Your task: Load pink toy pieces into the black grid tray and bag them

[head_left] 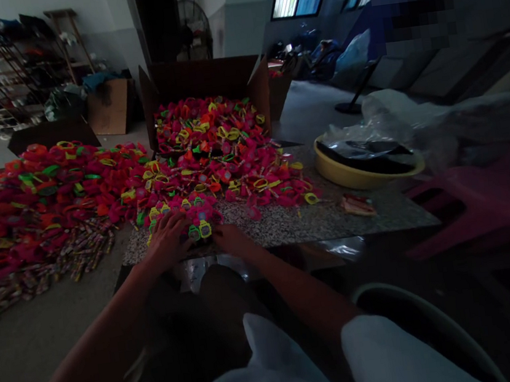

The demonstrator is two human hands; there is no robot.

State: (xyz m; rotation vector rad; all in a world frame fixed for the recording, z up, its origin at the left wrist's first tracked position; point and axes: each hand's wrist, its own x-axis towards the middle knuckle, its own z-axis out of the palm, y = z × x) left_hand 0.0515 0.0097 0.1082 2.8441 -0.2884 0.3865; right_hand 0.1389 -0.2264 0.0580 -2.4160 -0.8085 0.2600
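Small plastic toy watches in pink, yellow and green lie in close rows at the front edge of a speckled stone table (pixel 260 230). My left hand (pixel 170 240) rests over the left part of these rows, its fingers stretched out and a little apart. Near its fingertips are yellow and green watches. My right hand (pixel 233 241) is at the right end of the rows, beside a yellow toy watch (pixel 204 229). Its fingertips are dark and partly hidden, so whether it pinches a watch is unclear.
Behind the rows, loose watches spill from an open cardboard box (pixel 204 76). A large watch heap (pixel 51 197) and a pile of thin patterned strips (pixel 81 252) lie left. A yellow basin (pixel 355 175) holding plastic bags and a pink stool (pixel 478 194) stand right.
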